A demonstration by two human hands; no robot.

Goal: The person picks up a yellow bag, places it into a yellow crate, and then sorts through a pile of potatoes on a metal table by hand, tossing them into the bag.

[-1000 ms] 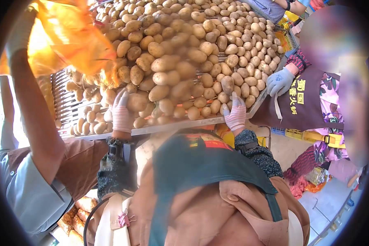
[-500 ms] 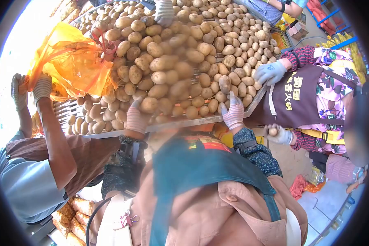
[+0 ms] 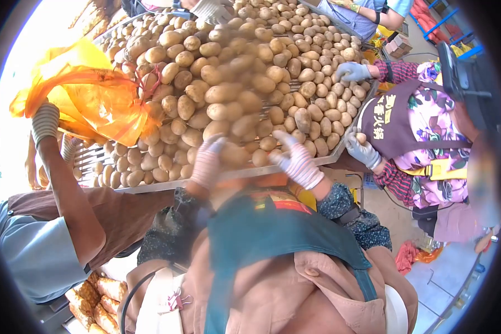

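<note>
Many brown potatoes (image 3: 191,109) are heaped on a slatted metal sorting table (image 3: 167,185). My left hand (image 3: 207,162), in a striped white glove, is at the near edge with its fingers stretched toward the potatoes. No potato shows in its grip, though a blurred patch covers the area beside it. To its right, my right hand (image 3: 299,162), in a matching glove, is over the table's rim. Its thumb and fingers are spread, with nothing between them and potatoes just beyond.
At left, a co-worker's gloved hand (image 3: 45,123) holds an orange mesh bag (image 3: 103,106) over the potatoes. At right, another co-worker in a dark apron (image 3: 392,119) has one glove over the table and a small potato in the other. A far glove (image 3: 210,10) reaches in at the top.
My right hand has drawn back from a potato and shifted left; my left hand has moved right. The right co-worker's hands have moved up, and the orange bag has shifted slightly left.
</note>
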